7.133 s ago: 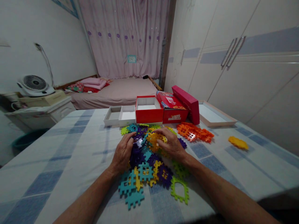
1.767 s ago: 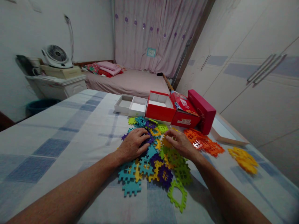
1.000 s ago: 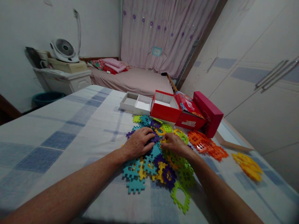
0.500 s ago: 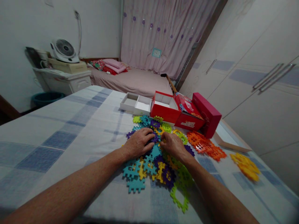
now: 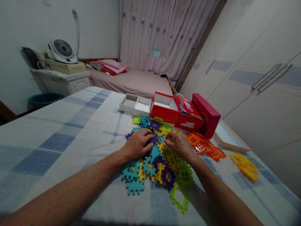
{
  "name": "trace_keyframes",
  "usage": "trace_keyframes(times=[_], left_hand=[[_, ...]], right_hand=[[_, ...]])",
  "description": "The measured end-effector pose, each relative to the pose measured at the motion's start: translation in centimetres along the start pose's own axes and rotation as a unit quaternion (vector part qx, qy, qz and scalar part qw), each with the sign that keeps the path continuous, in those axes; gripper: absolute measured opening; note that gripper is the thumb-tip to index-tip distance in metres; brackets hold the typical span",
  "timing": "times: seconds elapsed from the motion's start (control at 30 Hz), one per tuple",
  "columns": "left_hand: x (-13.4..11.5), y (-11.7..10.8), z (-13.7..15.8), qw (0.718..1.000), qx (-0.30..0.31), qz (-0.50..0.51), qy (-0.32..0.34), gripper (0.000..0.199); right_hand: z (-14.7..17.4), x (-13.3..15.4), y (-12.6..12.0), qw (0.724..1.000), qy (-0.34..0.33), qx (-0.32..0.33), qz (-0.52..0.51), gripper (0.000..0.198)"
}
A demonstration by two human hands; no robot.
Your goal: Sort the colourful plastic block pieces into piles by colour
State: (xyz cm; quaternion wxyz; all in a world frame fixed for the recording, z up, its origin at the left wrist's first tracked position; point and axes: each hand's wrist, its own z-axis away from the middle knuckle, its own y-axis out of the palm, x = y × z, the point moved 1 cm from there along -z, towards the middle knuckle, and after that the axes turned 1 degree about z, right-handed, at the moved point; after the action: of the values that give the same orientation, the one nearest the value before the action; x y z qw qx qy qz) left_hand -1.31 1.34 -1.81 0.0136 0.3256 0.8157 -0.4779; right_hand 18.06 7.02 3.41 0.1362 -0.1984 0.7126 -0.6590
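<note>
My left hand (image 5: 138,142) lies on a pile of interlocking plastic building pieces, its fingers slightly bent and the thumb apart. Under and beside its fingertips are purple pieces (image 5: 154,138). A short way to the right, my right hand (image 5: 179,145) is over the same pile with thumb and fingers pinched together; whatever is between them is too small or hidden to make out. Around the hands lie teal pieces (image 5: 149,165), yellow pieces (image 5: 160,172), a dark purple gear-like piece (image 5: 168,176) and lime-green pieces (image 5: 184,175). The hands cover part of the pile.
Orange pieces (image 5: 205,146) and a separate yellow heap (image 5: 244,165) lie on the right of the cloth. Behind the pile stand a white divided tray (image 5: 134,110), an open red box (image 5: 164,113) and a magenta box lid (image 5: 208,114). A wooden-edged frame (image 5: 232,145) lies at the right.
My right hand has shifted a little to the right, away from the left hand, and covers green and purple pieces that showed beside it. The left hand stays nearly in place.
</note>
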Motion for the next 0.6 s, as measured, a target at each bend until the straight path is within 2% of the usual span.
trace_keyframes(times=[0.13, 0.3, 0.5, 0.6], left_hand=[[0.1, 0.1, 0.1, 1.0, 0.0, 0.002, -0.001, 0.03], [0.3, 0.2, 0.1, 1.0, -0.002, 0.011, 0.002, 0.031], [0.1, 0.1, 0.1, 1.0, -0.001, 0.006, -0.001, 0.032], [0.2, 0.1, 0.1, 1.0, -0.001, 0.003, 0.001, 0.033]], right_hand=[[-0.7, 0.0, 0.8, 0.998, 0.0, 0.056, 0.021, 0.019], [-1.4, 0.7, 1.5, 0.995, -0.023, 0.08, 0.062, 0.019], [-0.7, 1.1, 1.1, 0.991, -0.066, 0.038, 0.111, 0.022], [0.3, 1.3, -0.1, 0.988, -0.049, 0.005, 0.144, 0.021]])
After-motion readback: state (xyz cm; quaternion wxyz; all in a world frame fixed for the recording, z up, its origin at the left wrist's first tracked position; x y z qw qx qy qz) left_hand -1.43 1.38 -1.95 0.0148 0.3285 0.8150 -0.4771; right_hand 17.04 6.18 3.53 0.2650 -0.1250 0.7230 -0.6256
